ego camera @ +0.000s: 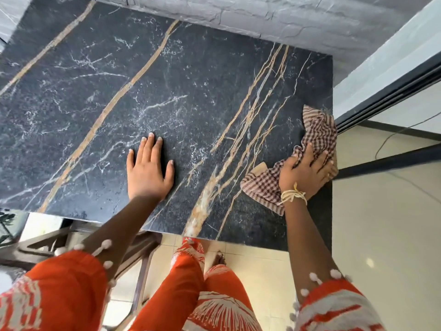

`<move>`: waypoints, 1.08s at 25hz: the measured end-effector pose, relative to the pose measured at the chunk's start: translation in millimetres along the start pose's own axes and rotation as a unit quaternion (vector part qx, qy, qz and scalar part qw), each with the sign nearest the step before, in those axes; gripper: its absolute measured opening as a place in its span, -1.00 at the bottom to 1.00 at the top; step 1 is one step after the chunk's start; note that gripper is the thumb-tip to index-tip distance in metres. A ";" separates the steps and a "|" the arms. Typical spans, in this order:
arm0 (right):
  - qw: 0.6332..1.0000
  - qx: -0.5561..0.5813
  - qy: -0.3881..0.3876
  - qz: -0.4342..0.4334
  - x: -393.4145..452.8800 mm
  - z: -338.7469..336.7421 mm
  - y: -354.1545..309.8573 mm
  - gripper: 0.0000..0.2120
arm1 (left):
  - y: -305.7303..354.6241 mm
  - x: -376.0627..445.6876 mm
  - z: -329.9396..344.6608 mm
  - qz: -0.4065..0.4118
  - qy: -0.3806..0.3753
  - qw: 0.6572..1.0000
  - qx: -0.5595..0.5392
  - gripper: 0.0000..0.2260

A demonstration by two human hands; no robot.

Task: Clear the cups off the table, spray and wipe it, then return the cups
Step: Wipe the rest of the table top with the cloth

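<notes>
The tabletop [167, 80] looks like dark polished stone with white and golden veins, smooth with a soft shine. At its right edge lies a checked woven cloth [319, 132], matt and wrinkled. The wall [262, 17] is rough grey stone; the floor tiles [381, 235] are glossy.

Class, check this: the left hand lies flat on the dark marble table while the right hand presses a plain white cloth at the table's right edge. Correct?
Not quite. In the head view the cloth under the right hand is brown-and-white checked, not plain white. The left hand does lie flat on the table.
</notes>
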State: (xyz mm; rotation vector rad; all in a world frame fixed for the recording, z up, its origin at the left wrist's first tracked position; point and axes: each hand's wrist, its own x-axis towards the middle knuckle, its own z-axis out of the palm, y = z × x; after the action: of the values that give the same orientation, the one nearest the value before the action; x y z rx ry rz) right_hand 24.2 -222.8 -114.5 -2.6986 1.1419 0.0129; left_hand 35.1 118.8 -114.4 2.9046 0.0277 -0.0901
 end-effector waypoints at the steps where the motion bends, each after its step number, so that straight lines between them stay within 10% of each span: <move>1: 1.000 0.003 -0.004 0.014 -4.1 2.2 -8.0 -0.43 | -0.6 0.2 1.5 0.001 0.006 1.000 -0.004 -0.43; 7: 0.990 -0.009 -0.055 -0.128 -49.6 26.6 -110.6 -0.37 | -2.9 -1.4 5.8 -0.001 0.031 0.999 -0.017 -0.44; 14: 0.865 -0.052 -0.110 -0.487 -93.1 41.0 -160.3 -0.45 | -4.8 -1.5 5.6 0.003 0.038 0.998 -0.042 -0.45; 27: 0.998 -0.042 0.005 -0.050 -86.4 5.9 27.7 -0.39 | -10.7 -4.8 -4.1 0.034 0.001 0.998 -0.057 -0.52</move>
State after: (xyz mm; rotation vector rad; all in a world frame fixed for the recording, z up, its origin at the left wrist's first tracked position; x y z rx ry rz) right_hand -55.5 -179.1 -117.7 -2.8289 1.0308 0.0340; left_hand 30.3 130.1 -112.6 2.7889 -0.0648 -0.0726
